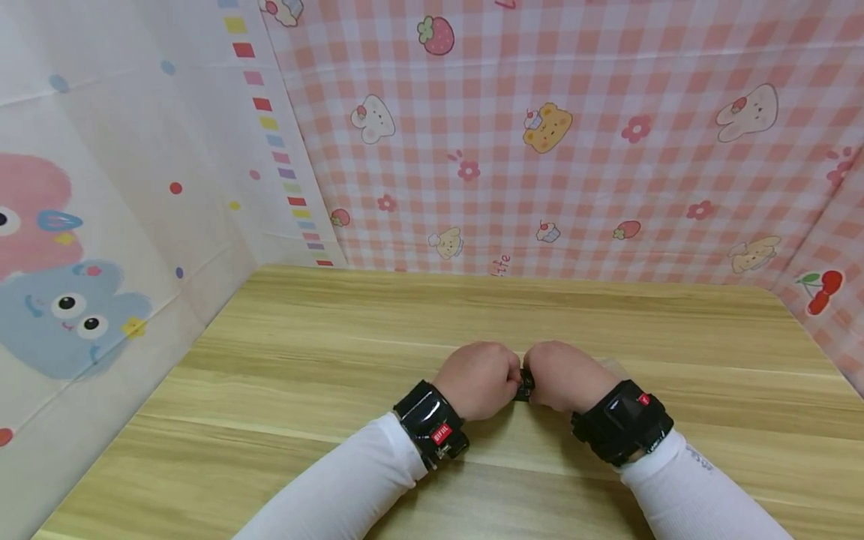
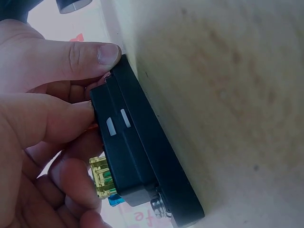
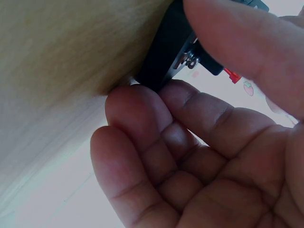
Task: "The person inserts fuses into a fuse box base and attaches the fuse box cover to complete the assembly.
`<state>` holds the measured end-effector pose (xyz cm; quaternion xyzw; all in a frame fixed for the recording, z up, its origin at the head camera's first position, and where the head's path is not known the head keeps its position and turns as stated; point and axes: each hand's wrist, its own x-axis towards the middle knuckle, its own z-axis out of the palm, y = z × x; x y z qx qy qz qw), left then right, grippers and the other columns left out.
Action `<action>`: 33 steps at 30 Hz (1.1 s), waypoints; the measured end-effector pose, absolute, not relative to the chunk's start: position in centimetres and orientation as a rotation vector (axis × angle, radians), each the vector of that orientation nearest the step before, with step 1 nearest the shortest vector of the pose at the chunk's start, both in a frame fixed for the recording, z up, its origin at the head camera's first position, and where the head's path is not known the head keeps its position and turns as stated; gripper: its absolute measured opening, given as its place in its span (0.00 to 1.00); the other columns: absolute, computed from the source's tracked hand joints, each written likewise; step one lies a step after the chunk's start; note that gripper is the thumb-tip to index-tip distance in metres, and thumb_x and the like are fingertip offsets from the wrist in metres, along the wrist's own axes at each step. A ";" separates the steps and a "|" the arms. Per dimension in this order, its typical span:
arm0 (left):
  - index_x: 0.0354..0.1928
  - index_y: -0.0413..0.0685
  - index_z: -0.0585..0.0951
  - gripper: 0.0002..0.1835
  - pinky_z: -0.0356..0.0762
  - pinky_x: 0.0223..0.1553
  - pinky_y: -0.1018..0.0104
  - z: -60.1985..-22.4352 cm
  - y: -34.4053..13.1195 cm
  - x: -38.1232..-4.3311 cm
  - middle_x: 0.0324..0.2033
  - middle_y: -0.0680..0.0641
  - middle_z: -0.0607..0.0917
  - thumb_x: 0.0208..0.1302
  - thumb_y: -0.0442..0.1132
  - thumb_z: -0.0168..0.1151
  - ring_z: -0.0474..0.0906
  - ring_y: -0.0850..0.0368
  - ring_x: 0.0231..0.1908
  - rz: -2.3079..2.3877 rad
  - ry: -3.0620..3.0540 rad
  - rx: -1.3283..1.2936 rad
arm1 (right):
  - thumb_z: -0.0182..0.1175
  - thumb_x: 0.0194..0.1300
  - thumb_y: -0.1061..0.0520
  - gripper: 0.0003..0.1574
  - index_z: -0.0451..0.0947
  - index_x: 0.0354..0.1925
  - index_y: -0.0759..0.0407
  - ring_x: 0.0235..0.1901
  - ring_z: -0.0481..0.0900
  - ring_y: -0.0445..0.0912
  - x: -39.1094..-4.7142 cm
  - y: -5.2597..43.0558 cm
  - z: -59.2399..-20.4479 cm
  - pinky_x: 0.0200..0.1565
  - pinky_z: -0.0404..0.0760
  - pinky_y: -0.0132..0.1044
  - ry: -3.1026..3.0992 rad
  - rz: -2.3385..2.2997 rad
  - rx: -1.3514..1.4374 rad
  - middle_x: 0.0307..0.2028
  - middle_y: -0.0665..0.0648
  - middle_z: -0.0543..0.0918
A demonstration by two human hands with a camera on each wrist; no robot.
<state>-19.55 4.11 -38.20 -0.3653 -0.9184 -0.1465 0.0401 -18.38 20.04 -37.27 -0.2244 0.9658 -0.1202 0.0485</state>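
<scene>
A small black fuse block (image 1: 523, 385) is held between both hands, close over the table. My left hand (image 1: 479, 379) grips one end, thumb along the edge and bent fingers at the fuse side. Beside those fingers, the left wrist view shows a yellow blade fuse (image 2: 99, 176), a blue one (image 2: 116, 200) and a terminal screw (image 2: 159, 207). On the block's other end, the thumb and curled fingers of my right hand (image 1: 567, 375) hold it. A red piece (image 3: 232, 75) juts from the block in the right wrist view. Fingers hide much of the fuse side.
The wood-grain table (image 1: 304, 352) spreads around both hands. Just behind the right hand lies a pale translucent item (image 1: 615, 367), mostly covered. A pink checked curtain (image 1: 594, 180) stands along the back edge, and a white printed curtain (image 1: 128, 150) along the left.
</scene>
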 end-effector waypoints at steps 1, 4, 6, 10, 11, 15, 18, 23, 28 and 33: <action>0.18 0.62 0.78 0.12 0.66 0.20 0.73 -38.2 4.1 -19.5 0.16 0.65 0.74 0.58 0.42 0.62 0.67 0.69 0.18 -0.450 -2.817 -1.119 | 0.65 0.40 0.68 0.15 0.70 0.15 0.54 0.15 0.65 0.43 -18.4 20.0 -37.3 0.18 0.65 0.34 2.943 -0.367 -0.682 0.15 0.50 0.69; 0.17 0.62 0.78 0.12 0.66 0.20 0.74 -38.2 4.1 -19.5 0.16 0.64 0.74 0.58 0.42 0.62 0.67 0.69 0.18 -0.449 -2.817 -1.118 | 0.65 0.40 0.68 0.15 0.70 0.15 0.54 0.15 0.65 0.43 -18.4 20.0 -37.3 0.17 0.65 0.34 2.939 -0.369 -0.672 0.15 0.50 0.69; 0.17 0.62 0.77 0.13 0.65 0.19 0.74 -38.1 4.1 -19.5 0.16 0.64 0.74 0.58 0.42 0.62 0.66 0.69 0.18 -0.456 -2.824 -1.114 | 0.65 0.40 0.68 0.15 0.71 0.15 0.54 0.15 0.66 0.43 -18.4 20.0 -37.3 0.17 0.65 0.34 2.935 -0.370 -0.658 0.15 0.50 0.69; 0.16 0.61 0.76 0.14 0.64 0.18 0.73 -38.1 4.1 -19.5 0.14 0.63 0.73 0.59 0.42 0.61 0.66 0.68 0.16 -0.463 -2.832 -1.111 | 0.65 0.41 0.68 0.14 0.71 0.15 0.54 0.14 0.66 0.43 -18.3 20.0 -37.3 0.17 0.64 0.34 2.926 -0.377 -0.639 0.15 0.49 0.70; 0.15 0.61 0.76 0.14 0.64 0.18 0.73 -38.2 4.1 -19.5 0.14 0.62 0.73 0.59 0.42 0.61 0.66 0.68 0.16 -0.461 -2.831 -1.112 | 0.65 0.41 0.68 0.14 0.71 0.15 0.54 0.14 0.66 0.43 -18.3 19.9 -37.3 0.17 0.64 0.34 2.924 -0.382 -0.634 0.15 0.49 0.70; 0.16 0.61 0.76 0.14 0.64 0.18 0.73 -38.1 4.1 -19.4 0.15 0.62 0.73 0.59 0.42 0.62 0.66 0.68 0.17 -0.440 -2.825 -1.119 | 0.65 0.41 0.68 0.14 0.71 0.15 0.54 0.14 0.66 0.43 -18.3 19.9 -37.3 0.16 0.64 0.33 2.921 -0.396 -0.627 0.14 0.49 0.69; 0.17 0.61 0.77 0.13 0.64 0.19 0.73 -38.1 4.1 -19.4 0.15 0.62 0.74 0.59 0.42 0.62 0.66 0.68 0.17 -0.434 -2.825 -1.123 | 0.65 0.41 0.69 0.14 0.71 0.15 0.54 0.14 0.66 0.43 -18.2 19.9 -37.3 0.16 0.64 0.34 2.921 -0.398 -0.625 0.14 0.50 0.69; 0.17 0.61 0.77 0.13 0.65 0.19 0.73 -38.1 4.1 -19.5 0.16 0.63 0.74 0.59 0.42 0.62 0.66 0.68 0.17 -0.434 -2.827 -1.127 | 0.65 0.41 0.68 0.14 0.71 0.15 0.54 0.14 0.66 0.44 -18.2 20.0 -37.2 0.17 0.64 0.34 2.920 -0.382 -0.623 0.15 0.50 0.70; 0.17 0.61 0.79 0.13 0.65 0.21 0.73 -38.1 3.9 -19.5 0.16 0.64 0.74 0.60 0.43 0.62 0.66 0.68 0.18 -0.415 -2.806 -1.147 | 0.65 0.41 0.68 0.15 0.71 0.15 0.53 0.14 0.65 0.43 -18.2 20.0 -37.2 0.16 0.63 0.33 2.925 -0.368 -0.630 0.15 0.49 0.69; 0.22 0.61 0.83 0.08 0.67 0.25 0.73 -37.9 3.7 -19.6 0.20 0.65 0.76 0.58 0.44 0.65 0.68 0.68 0.21 -0.420 -2.820 -1.171 | 0.65 0.41 0.68 0.14 0.71 0.15 0.53 0.14 0.65 0.43 -18.3 20.0 -37.3 0.17 0.63 0.34 2.924 -0.377 -0.618 0.15 0.49 0.69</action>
